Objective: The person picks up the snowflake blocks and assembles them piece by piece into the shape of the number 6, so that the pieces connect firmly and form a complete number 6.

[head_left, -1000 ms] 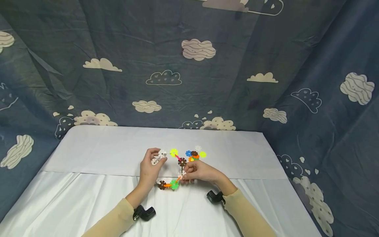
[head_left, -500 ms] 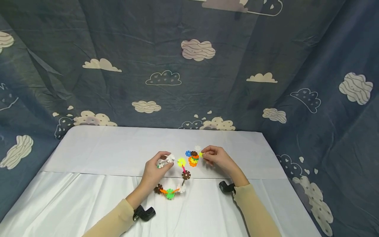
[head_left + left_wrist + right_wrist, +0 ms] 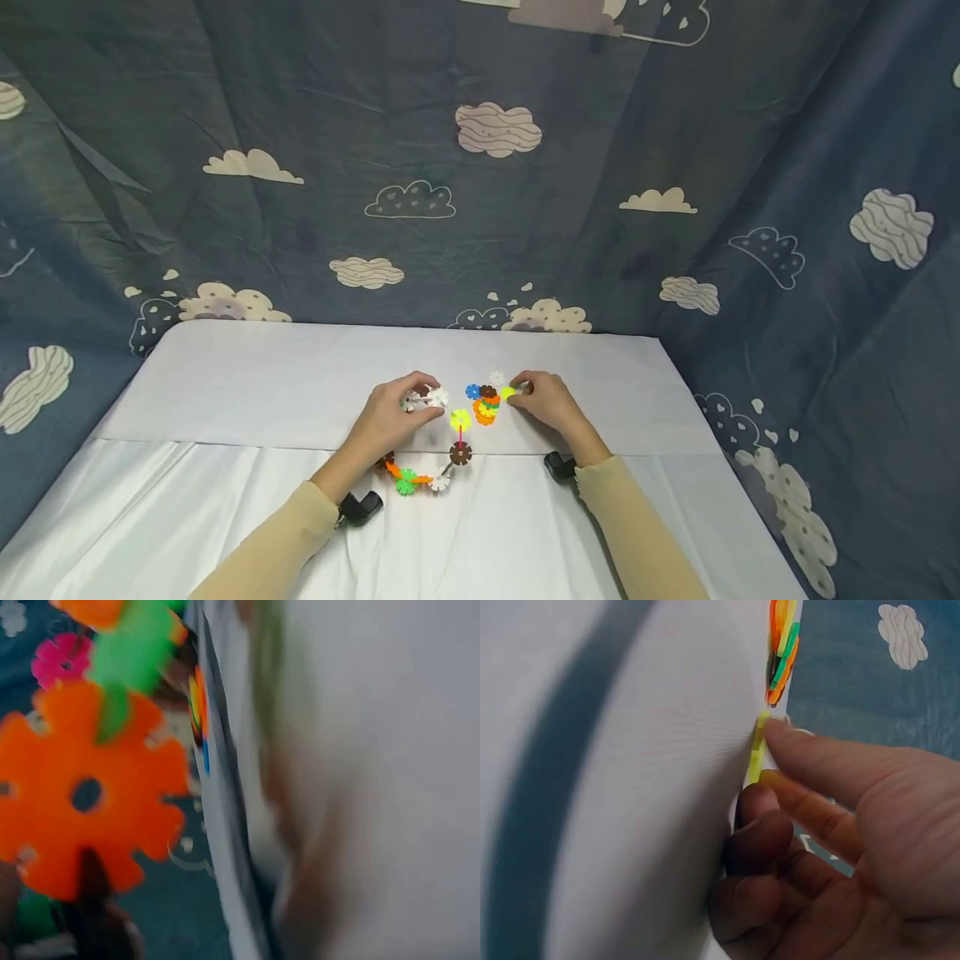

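Note:
My left hand [image 3: 393, 412] grips a chain of interlocking plastic snowflake discs by a white disc [image 3: 437, 397]. From there the chain hangs in a loop through a yellow disc [image 3: 461, 419], a brown disc [image 3: 461, 453] and a green disc [image 3: 406, 482]. Close up in the left wrist view, an orange disc [image 3: 135, 787] of the chain joins a green one. Over on the right, my right hand [image 3: 551, 402] pinches a loose yellow snowflake disc [image 3: 757, 754] at the table surface, thumb and fingertips at its edges. The palm of the left hand hides part of the chain.
Beside the right fingertips lies a small pile of loose discs, with a blue disc [image 3: 472, 391] and an orange disc [image 3: 486, 418] in it. A single white disc [image 3: 497, 378] lies just behind. The white-covered table [image 3: 247, 383] ends at a dark cloud-print curtain [image 3: 300, 225].
My right hand has let go of the chain's white disc and moved right to the loose yellow disc. The chain's lower loop has swung down and leftward under my left hand.

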Demonstrator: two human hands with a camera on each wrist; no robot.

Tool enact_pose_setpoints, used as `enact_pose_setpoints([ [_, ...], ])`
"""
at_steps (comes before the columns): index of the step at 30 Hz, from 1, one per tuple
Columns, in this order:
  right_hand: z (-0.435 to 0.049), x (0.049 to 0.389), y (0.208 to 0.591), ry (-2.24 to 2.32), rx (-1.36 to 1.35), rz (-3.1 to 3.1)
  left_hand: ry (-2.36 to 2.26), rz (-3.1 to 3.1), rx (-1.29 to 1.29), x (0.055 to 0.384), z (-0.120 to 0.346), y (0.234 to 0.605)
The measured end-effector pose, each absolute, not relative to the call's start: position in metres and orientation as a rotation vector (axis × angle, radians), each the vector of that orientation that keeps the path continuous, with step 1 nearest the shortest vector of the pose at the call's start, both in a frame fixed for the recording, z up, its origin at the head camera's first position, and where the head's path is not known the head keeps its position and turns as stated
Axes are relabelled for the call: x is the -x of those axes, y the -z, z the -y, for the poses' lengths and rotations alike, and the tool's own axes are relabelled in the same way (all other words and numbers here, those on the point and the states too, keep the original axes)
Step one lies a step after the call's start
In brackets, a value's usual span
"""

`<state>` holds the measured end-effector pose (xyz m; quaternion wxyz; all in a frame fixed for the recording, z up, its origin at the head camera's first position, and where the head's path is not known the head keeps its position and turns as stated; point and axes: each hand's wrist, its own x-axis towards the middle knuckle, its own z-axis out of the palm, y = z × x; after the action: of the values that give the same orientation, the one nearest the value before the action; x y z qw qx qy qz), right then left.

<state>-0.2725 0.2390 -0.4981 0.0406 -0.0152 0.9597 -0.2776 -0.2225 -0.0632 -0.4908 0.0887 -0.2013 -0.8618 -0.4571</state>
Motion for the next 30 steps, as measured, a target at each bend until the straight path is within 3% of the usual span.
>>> enact_pose_setpoints([
  [8, -0.239, 0.266, 0.503, 1.074, 0.044, -2.869, 1.138, 2.512, 0.731, 0.235, 0.068, 0.484],
  [19, -0.197, 0.227, 0.46, 1.575, 0.455, -2.716, 1.222, 2.423, 0.733, 0.227, 0.064, 0.475],
  [30, -0.186, 0.213, 0.443, 1.49, 0.699, -2.891, 1.483, 2.427, 0.677, 0.215, 0.058, 0.459],
])
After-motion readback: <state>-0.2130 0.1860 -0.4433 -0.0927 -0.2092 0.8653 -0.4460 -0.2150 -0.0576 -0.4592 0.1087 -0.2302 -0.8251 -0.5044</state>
